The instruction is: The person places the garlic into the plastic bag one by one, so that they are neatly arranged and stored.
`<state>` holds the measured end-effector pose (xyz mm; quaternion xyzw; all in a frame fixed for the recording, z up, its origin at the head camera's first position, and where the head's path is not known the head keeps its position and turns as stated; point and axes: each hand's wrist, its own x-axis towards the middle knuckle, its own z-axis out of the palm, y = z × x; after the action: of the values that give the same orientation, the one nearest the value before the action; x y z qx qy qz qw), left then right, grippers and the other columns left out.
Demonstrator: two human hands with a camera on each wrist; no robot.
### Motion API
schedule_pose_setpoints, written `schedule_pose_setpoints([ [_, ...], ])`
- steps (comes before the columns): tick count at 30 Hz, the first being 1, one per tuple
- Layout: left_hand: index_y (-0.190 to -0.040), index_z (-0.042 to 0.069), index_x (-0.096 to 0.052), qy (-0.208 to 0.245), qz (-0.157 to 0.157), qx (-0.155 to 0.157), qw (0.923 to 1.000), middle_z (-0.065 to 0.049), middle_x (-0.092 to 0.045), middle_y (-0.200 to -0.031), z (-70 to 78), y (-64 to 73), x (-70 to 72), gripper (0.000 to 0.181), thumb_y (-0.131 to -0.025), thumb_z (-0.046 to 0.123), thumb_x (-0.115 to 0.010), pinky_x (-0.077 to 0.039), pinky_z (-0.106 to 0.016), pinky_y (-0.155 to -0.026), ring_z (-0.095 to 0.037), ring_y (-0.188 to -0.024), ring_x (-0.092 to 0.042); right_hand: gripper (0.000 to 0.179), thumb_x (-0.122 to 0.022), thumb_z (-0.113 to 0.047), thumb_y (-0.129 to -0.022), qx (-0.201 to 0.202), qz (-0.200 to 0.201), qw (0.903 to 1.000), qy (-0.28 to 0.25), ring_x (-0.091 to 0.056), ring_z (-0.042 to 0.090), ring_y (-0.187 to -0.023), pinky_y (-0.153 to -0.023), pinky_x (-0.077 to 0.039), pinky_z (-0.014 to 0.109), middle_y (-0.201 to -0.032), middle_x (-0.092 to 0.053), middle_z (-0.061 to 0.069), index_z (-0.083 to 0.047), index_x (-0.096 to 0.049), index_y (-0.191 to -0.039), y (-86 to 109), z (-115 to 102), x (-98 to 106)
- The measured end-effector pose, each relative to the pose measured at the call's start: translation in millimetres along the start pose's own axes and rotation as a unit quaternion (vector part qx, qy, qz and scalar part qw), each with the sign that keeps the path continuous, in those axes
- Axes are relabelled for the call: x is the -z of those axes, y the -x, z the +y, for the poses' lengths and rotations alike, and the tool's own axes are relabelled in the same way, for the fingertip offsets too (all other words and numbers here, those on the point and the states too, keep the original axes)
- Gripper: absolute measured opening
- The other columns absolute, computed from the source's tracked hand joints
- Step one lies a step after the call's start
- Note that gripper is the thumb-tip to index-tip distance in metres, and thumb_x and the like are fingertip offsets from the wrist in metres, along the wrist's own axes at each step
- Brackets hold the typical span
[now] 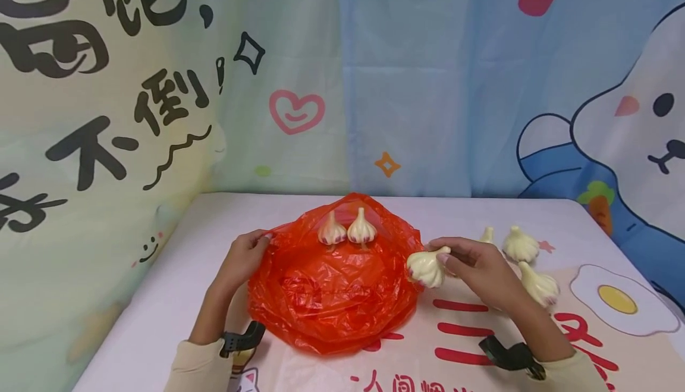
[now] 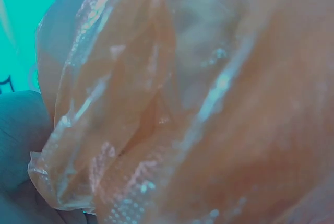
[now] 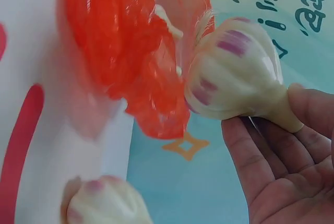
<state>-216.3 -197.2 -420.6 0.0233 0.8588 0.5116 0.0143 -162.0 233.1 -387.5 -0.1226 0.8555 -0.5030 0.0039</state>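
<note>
A red plastic bag (image 1: 332,297) lies spread with its mouth open, and two garlic bulbs (image 1: 361,226) sit inside at its far side. My left hand (image 1: 243,261) pinches the bag's left rim. In the left wrist view the bag's film (image 2: 141,104) fills most of the picture, blurred. Between thumb and fingers, my right hand (image 1: 481,270) holds a garlic bulb (image 1: 426,268) by its stem at the bag's right edge. The right wrist view shows this held bulb (image 3: 235,70), cream with purple patches, beside the bag (image 3: 125,36).
To the right, three more garlic bulbs rest on the table: one bulb (image 1: 520,244) at the back, another (image 1: 537,285) nearer, and a third (image 1: 486,234) partly hidden behind my right hand. A printed cloth (image 1: 396,344) covers the tabletop. Behind it hangs a patterned curtain (image 1: 407,112).
</note>
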Motion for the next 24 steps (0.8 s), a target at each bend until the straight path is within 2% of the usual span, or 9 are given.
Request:
schedule_pose_setpoints([
  [3, -0.123, 0.005, -0.063, -0.006, 0.003, 0.001, 1.0, -0.013, -0.067, -0.104, 0.2, 0.0, -0.8, 0.035, -0.104, 0.027, -0.044, -0.059, -0.035, -0.071, -0.025, -0.08, -0.066, 0.03, -0.064, -0.027, -0.095, 0.001, -0.005, 0.9999, -0.009, -0.062, 0.029, -0.111, -0.083, -0.055, 0.036, -0.124, -0.063, 0.007, -0.015, -0.066, -0.123, -7.7, -2, -6],
  [7, -0.122, 0.005, -0.063, -0.01, 0.006, -0.001, 0.9999, -0.013, -0.067, -0.102, 1.2, 0.2, -0.2, 0.035, -0.104, 0.026, -0.043, -0.059, -0.035, -0.07, -0.025, -0.079, -0.066, 0.026, -0.063, -0.026, -0.096, 0.015, -0.003, 0.9999, 0.003, -0.061, 0.029, -0.114, -0.085, -0.054, 0.036, -0.125, -0.063, 0.007, -0.017, -0.068, -0.119, -18.0, -6, -14],
  [11, -0.122, 0.006, -0.064, -0.007, 0.004, 0.002, 1.0, -0.012, -0.067, -0.102, 1.7, -0.3, 0.2, 0.035, -0.104, 0.027, -0.043, -0.059, -0.034, -0.07, -0.025, -0.079, -0.066, 0.026, -0.063, -0.023, -0.096, 0.04, 0.0, 0.9992, -0.001, -0.063, 0.029, -0.11, -0.084, -0.055, 0.036, -0.122, -0.064, 0.01, -0.012, -0.068, -0.119, -28.0, -12, -22],
  [19, -0.123, 0.005, -0.063, -0.004, 0.004, 0.01, 0.9999, -0.013, -0.067, -0.104, 1.1, -1.4, -1.0, 0.035, -0.104, 0.027, -0.044, -0.058, -0.035, -0.071, -0.024, -0.08, -0.066, 0.023, -0.062, -0.019, -0.096, 0.033, -0.001, 0.9987, -0.04, -0.063, 0.027, -0.107, -0.086, -0.054, 0.035, -0.121, -0.064, 0.009, -0.011, -0.069, -0.117, -50.5, -17, -33],
  [24, -0.122, 0.005, -0.063, -0.01, 0.003, 0.008, 0.9999, -0.013, -0.067, -0.103, 2.7, -0.5, -0.9, 0.035, -0.104, 0.027, -0.043, -0.058, -0.034, -0.071, -0.025, -0.079, -0.066, 0.022, -0.063, -0.018, -0.096, 0.058, 0.002, 0.9966, -0.057, -0.064, 0.024, -0.105, -0.087, -0.053, 0.032, -0.117, -0.066, 0.008, -0.008, -0.07, -0.115, -64.4, -14, -44],
])
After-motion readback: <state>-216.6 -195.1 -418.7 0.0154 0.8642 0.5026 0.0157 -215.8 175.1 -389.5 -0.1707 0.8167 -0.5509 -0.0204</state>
